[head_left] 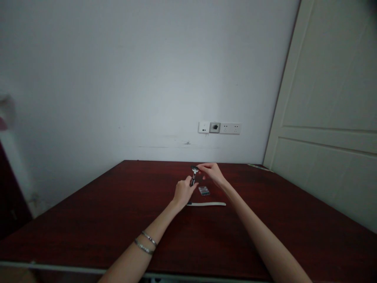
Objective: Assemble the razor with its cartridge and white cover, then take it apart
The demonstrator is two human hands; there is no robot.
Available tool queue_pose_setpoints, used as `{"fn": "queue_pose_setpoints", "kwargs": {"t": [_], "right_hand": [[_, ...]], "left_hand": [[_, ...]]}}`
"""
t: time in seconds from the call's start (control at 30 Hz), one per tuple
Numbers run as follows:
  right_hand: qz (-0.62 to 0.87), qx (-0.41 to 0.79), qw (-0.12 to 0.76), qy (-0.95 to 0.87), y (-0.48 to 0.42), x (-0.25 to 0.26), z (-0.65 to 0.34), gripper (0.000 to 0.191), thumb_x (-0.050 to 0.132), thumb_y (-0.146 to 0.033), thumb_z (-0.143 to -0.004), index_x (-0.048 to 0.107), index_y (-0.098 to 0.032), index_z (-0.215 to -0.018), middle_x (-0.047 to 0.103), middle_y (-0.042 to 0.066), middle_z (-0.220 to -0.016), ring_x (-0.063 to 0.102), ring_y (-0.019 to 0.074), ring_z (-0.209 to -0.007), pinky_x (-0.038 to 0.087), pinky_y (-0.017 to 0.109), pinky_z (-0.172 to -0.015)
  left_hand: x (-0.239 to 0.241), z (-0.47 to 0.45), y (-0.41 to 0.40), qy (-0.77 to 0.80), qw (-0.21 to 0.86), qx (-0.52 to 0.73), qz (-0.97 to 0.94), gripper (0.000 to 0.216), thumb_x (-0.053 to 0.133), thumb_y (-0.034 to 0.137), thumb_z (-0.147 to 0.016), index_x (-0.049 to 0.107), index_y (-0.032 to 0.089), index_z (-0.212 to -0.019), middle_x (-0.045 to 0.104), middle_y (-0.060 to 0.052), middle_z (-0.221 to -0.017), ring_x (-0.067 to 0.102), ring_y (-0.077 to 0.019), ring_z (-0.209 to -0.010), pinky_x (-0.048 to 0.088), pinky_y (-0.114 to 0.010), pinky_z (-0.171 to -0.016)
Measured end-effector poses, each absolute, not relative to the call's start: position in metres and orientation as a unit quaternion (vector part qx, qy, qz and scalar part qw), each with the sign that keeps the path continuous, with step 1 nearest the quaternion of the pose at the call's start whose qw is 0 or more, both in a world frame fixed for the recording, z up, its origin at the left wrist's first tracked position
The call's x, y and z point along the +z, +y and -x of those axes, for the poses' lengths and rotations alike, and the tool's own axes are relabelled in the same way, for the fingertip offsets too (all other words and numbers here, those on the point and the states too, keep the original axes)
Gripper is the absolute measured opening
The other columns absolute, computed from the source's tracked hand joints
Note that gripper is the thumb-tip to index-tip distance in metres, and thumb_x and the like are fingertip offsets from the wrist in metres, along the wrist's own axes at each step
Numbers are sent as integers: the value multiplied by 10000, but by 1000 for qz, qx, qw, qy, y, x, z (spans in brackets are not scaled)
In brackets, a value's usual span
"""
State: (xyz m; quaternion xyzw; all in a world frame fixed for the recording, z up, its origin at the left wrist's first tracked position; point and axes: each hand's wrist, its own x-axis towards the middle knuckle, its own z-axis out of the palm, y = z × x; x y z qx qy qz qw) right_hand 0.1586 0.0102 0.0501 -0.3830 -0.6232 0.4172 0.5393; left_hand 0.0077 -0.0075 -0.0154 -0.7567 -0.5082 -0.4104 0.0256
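Upright in my left hand (184, 192) is a razor (193, 177) with a dark and silver handle and a dark head at the top. My left fingers wrap round the handle. Thumb and fingertips of my right hand (212, 173) pinch the edge of the razor's head from the right. A small clear plastic case (204, 191) lies on the table just right of my left hand; its contents are too small to make out. Nearer to me lies a slim, pale, slightly curved strip (207, 204), its dark left end partly hidden by my left wrist.
The dark red wooden table (118, 212) reaches to a white wall. Sockets and switches (230, 128) sit on the wall beyond my hands. A pale panelled door (326, 118) stands along the right side.
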Motion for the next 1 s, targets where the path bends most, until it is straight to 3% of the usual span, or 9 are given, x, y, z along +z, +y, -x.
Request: {"fn": "queue_pose_setpoints", "kwargs": {"t": [0.7,1.0], "right_hand": [[382,380,508,-672,2,54,-156,295,632,-357,-662,698,-96,-781,654,62,-653,567,131,-542,446,196,-376],[368,373,502,-688,1,55,-156,344,632,-399,-668,697,-83,-785,637,50,-635,538,116,-504,453,210,-383]], "left_hand": [[-15,-7,-8,-498,10,-440,747,184,587,355,-782,585,175,-822,669,-42,-695,624,-172,-631,347,-214,-557],[-17,-8,-6,-478,-35,-476,737,199,588,356,-766,594,157,-756,623,-16,-613,546,-120,-535,331,-199,-539]]}}
